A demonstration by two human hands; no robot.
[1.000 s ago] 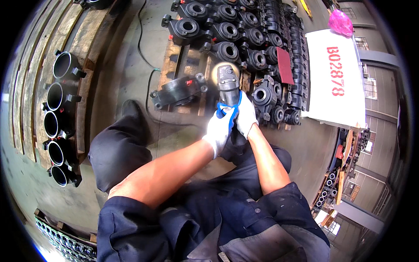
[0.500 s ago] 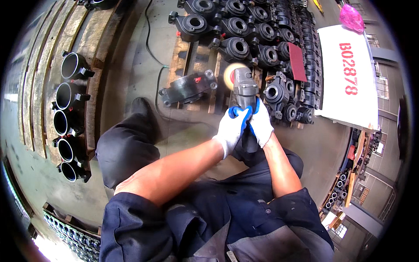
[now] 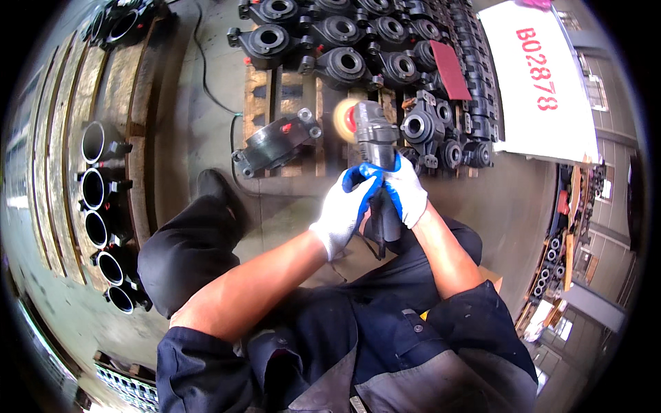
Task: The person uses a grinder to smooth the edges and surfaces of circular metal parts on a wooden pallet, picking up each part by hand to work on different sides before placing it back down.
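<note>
A dark grey angle grinder (image 3: 376, 131) is held in front of me, its head pointing away from my body. The pale yellow disc (image 3: 342, 122) with a red centre looks blurred, as if spinning. My left hand (image 3: 342, 210), in a white glove with blue coating, wraps the grinder body from the left. My right hand (image 3: 407, 193), gloved alike, grips it from the right. Left of the disc, a black cast metal housing (image 3: 275, 144) with lugged ends and a red mark lies on a wooden pallet (image 3: 258, 96). A gap shows between disc and housing.
Several black bearing-like housings (image 3: 344, 63) crowd the pallet beyond. A dark red sheet (image 3: 451, 71) lies on them beside a white board (image 3: 537, 82). At left, several ring-shaped castings (image 3: 95, 187) line another pallet (image 3: 141, 158). A black cable (image 3: 204, 69) crosses the floor.
The whole view has shifted, so most surroundings sit further left and higher in the middle. Both hands still hold the grinder, and the housing stays on the pallet.
</note>
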